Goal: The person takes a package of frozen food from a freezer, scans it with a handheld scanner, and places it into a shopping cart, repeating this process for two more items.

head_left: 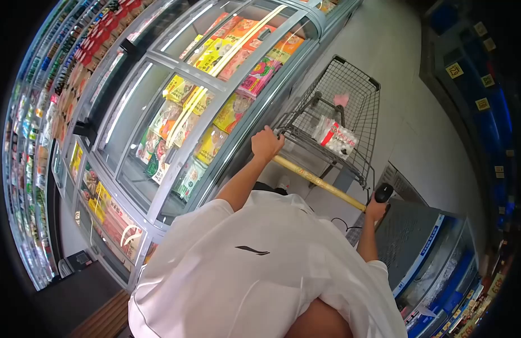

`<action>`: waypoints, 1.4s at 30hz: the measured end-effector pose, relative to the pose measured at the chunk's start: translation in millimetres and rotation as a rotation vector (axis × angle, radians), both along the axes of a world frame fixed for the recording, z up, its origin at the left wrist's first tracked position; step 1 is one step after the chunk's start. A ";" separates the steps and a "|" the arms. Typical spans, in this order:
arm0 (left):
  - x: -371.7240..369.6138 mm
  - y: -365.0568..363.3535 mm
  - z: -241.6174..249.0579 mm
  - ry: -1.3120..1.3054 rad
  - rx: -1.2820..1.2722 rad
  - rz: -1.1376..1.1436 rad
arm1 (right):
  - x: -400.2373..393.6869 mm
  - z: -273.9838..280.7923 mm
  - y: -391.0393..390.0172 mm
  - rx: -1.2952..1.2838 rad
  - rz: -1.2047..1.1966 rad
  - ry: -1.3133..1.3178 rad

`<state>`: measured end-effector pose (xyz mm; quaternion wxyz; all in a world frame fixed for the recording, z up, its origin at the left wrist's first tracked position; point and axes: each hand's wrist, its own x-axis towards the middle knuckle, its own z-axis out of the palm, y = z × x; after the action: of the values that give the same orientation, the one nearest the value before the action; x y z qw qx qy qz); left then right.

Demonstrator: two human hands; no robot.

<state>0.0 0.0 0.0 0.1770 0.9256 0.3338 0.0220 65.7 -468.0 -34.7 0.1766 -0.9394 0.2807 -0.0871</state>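
A shopping cart (356, 84) of dark wire mesh stands ahead of me, with a yellow handle bar (319, 183) across its near side. My left hand (266, 143) is closed around the bar's left end, beside the freezer. At the right end, my right hand (376, 209) is closed on the bar; its fingers are partly hidden. A black rounded object (384, 192), shaped like a computer mouse, sits at that hand. Inside the basket lies a clear plastic bag (336, 138) with a red label and white contents. A small pink piece (341, 100) is farther in.
A glass-topped freezer (159, 208) holding several colourful food packets (232, 48) runs along my left. Packed shelves (32, 169) stand beyond it. A grey and blue cabinet (421, 242) is close on my right. Tiled floor (404, 124) stretches ahead past the cart.
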 end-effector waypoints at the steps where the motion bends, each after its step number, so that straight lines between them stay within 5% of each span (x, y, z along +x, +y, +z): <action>1: 6.1 7.1 5.6 -0.007 0.001 0.023 | 10.3 -5.8 5.4 0.002 0.028 -0.041; 2: 6.4 11.0 9.4 -0.006 -0.002 0.043 | 12.4 -11.6 8.0 0.001 0.053 -0.075; 3: 51.8 -60.2 -8.4 0.043 -0.141 0.032 | 49.9 34.0 -67.1 -0.138 0.047 -0.025; 6: 105.2 0.0 -1.4 0.011 -0.041 0.041 | 108.4 28.3 10.1 -0.025 0.005 0.060; 24: 424.8 100.6 -28.9 -0.017 -0.064 -0.002 | 402.9 5.8 98.0 -0.019 0.013 0.088; 36: 525.5 119.6 -31.2 0.057 -0.082 -0.026 | 508.2 -18.7 106.3 -0.015 0.040 0.047; 38: 529.1 114.7 -34.8 0.043 -0.108 0.005 | 516.9 -15.3 90.7 -0.102 0.191 0.062; 42: 544.1 126.8 -32.6 0.041 -0.100 0.018 | 558.2 22.9 73.4 -0.061 0.157 0.464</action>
<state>544.1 126.8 -32.6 0.2158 0.9129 0.3462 -0.0120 623.9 -394.6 -11.8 0.0853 -0.9580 0.2373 0.1366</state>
